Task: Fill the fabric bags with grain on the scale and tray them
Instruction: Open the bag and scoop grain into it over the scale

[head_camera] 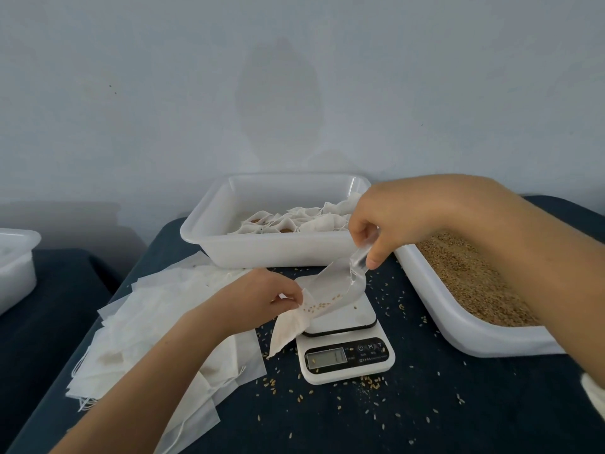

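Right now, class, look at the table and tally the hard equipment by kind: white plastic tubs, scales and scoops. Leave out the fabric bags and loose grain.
White plastic tubs: 3 (bag tub, grain tub, one at the left edge)
Scales: 1
Clear scoops: 1, held by the right hand
Total: 5
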### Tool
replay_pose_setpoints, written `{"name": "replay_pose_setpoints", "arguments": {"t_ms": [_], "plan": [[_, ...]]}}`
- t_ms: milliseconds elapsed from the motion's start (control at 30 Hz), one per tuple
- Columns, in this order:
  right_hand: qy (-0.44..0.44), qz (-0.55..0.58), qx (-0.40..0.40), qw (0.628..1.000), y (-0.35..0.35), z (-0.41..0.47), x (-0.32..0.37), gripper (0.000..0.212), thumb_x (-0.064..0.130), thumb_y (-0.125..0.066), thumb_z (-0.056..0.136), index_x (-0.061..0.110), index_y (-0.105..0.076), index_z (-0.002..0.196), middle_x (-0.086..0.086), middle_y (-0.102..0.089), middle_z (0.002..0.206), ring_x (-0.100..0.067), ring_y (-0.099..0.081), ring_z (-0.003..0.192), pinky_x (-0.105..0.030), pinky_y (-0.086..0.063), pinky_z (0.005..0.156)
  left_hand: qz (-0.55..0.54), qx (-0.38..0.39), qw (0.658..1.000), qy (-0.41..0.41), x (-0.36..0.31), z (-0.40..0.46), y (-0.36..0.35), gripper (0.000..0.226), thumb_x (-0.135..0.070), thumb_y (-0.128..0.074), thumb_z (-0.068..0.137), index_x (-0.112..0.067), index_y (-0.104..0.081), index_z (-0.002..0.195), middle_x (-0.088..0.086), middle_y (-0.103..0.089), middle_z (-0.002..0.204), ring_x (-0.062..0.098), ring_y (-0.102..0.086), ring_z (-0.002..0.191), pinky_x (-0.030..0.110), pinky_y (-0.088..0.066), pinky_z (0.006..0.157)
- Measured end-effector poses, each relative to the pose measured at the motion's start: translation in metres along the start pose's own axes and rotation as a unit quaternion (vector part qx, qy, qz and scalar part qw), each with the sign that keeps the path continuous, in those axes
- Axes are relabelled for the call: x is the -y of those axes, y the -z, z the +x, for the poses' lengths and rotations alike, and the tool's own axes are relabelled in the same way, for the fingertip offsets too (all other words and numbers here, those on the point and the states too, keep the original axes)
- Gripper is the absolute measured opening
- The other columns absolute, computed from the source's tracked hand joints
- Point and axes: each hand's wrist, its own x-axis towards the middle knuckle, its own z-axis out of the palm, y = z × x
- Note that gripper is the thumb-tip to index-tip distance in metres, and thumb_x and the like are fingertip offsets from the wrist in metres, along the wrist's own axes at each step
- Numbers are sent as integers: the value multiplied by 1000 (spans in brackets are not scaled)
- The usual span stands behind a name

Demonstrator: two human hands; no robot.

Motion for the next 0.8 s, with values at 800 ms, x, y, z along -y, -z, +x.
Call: {"name": "replay_pose_setpoints", "arguments": {"t_ms": [800], "plan": [[-238,343,-252,873,-99,-55,-96,24,60,-59,78,41,-61,92,13,-69,74,3,-65,60,-22,-45,60,-8,-121,991,54,3,10,32,8,-19,-61,87,-21,-68,84,-10,-66,82,1,-56,73,7,-39,68]]}}
